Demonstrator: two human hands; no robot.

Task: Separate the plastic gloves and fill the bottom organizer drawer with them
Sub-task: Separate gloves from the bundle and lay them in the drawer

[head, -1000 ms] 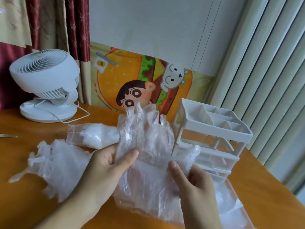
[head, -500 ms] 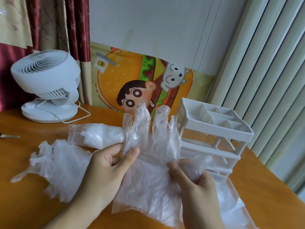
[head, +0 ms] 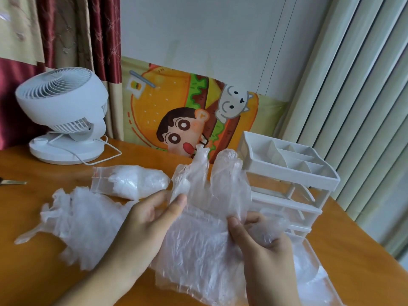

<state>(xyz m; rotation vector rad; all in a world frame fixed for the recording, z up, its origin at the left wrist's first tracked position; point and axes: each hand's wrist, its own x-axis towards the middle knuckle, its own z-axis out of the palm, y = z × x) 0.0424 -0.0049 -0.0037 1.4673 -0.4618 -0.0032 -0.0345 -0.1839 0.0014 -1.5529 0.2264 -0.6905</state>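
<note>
A stack of clear plastic gloves (head: 205, 228) stands fingers-up between my hands. My left hand (head: 143, 226) pinches its left edge between thumb and fingers. My right hand (head: 262, 244) grips the right side, with a crumpled bit of glove bunched in its fingers. A loose heap of separated gloves (head: 81, 224) lies on the table to the left. Behind it lies a clear zip bag (head: 130, 181) packed with more gloves. The white organizer (head: 293, 173) stands to the right; its pulled-out bottom drawer (head: 315, 261) holds some gloves at the lower right.
A white desk fan (head: 64, 113) with its cord stands at the back left of the wooden table (head: 33, 283). A cartoon burger mat (head: 187, 113) leans on the wall. A metal object (head: 13, 182) pokes in at the left edge. Blinds hang on the right.
The glove stack's fingers have slumped and parted. My right hand has bunched more glove plastic into its fingers. My left hand's pinch is unchanged.
</note>
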